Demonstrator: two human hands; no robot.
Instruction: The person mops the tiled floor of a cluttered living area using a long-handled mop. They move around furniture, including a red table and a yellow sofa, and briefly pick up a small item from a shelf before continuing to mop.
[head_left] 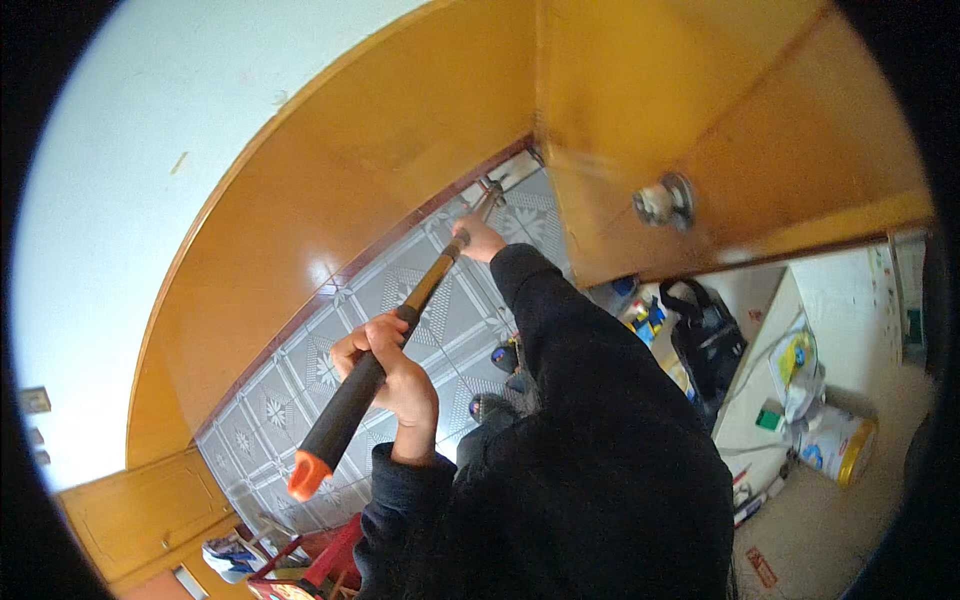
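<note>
Both of my hands grip a long pole (345,405) that has a black foam grip, an orange end cap and a shiny metal shaft. My left hand (395,370) is wrapped round the black grip near the capped end. Farther along, my right hand (480,241) closes round the shaft with the arm stretched out. The pole slants down and away to the far floor corner, beside a wooden door. Its lower end shows a metal fitting (492,188) near a pale flat strip (517,168); the kind of head cannot be made out. Grey patterned tiles (440,320) lie underneath.
A wooden panel (330,190) lines the wall on the left. At right stands a wooden door (700,110) with a round knob (665,202). Beyond it are a black bag (705,340) and a tin (840,445). A red object (335,560) sits low at left.
</note>
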